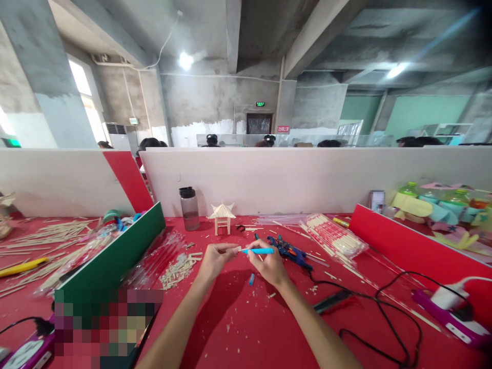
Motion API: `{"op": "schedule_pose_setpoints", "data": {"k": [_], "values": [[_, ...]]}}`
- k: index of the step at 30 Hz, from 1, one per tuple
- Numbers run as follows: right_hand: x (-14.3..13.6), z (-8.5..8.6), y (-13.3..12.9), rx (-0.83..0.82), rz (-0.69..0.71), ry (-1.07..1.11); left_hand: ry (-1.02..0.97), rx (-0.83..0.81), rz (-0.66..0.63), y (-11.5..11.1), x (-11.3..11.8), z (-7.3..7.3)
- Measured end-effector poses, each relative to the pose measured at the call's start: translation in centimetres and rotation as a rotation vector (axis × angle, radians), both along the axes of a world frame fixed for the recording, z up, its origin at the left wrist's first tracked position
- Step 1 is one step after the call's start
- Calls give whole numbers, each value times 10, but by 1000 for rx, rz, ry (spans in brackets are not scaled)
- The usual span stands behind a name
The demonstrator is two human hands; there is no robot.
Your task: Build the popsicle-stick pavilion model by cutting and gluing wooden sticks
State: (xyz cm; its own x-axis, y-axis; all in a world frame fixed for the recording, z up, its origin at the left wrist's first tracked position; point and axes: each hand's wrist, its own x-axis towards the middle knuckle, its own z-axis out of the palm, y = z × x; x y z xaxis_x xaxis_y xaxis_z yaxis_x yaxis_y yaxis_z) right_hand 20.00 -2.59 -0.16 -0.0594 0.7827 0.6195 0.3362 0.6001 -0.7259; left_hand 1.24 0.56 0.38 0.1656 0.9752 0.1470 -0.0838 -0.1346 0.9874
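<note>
Over the red felt-covered counter [238, 328], both hands are raised side by side, almost touching. The left hand [215, 259] pinches a thin pale wooden stick [235, 249] between thumb and fingertips, closed tight on it. The right hand [269, 266] is wrapped around a slim light-blue craft knife [258, 250], which lies level with its tip meeting the end of the stick. Just below the hands a small blue cap [251, 279] lies on the felt among pale wood chips.

Behind the hands stands a little wooden pavilion model with a peaked roof [222, 217], upright, close to the white partition wall [307, 179]. To its left is a dark-lidded smoky plastic bottle [189, 207]. A heap of short cut stick pieces [179, 271] sits left of the hands, near clear plastic wrappers. Right of the hands rests a blue and black glue gun [292, 252], its black cable [384, 307] looping across the counter toward a purple power strip [449, 312]. Farther right, a clear packet of long wooden sticks [334, 236] lies slantwise.
</note>
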Motion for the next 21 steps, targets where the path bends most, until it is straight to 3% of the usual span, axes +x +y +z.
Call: {"op": "schedule_pose_setpoints", "data": {"k": [7, 15, 21], "values": [[2, -1, 5, 19, -22, 120, 72, 64, -9, -1, 2, -2], [-3, -7, 11, -213, 116, 267, 202, 195, -50, -8, 7, -2], [-1, -4, 10, -266, 140, 369, 258, 288, -54, -8, 6, -4]]}}
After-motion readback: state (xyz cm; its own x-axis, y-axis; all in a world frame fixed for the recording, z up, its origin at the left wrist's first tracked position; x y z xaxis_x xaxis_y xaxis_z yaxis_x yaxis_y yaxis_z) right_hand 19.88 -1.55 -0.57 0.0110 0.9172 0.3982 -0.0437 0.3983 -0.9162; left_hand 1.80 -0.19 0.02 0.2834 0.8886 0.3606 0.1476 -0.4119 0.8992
